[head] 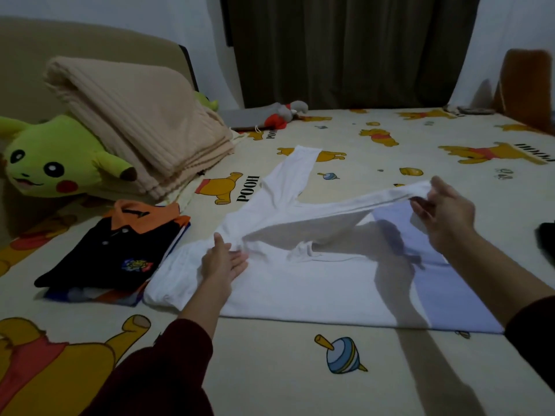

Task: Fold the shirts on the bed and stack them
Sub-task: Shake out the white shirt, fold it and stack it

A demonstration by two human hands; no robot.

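A white long-sleeved shirt (315, 289) lies spread on the bed in front of me. My left hand (223, 261) presses flat on its left shoulder area with straight fingers. My right hand (444, 211) pinches the end of one sleeve and holds it lifted above the shirt's body, stretched taut. The other sleeve (295, 175) lies flat, pointing away toward the far side. To the left sits a stack of folded shirts (111, 256), topped by a black polo with an orange collar.
The bed sheet (270, 370) has a cartoon bear print. A green plush toy (51, 163) and a folded beige blanket (135, 121) lie at the left. A small grey and red plush (285, 114) rests near the dark curtain. A dark object (546, 238) sits at the right edge.
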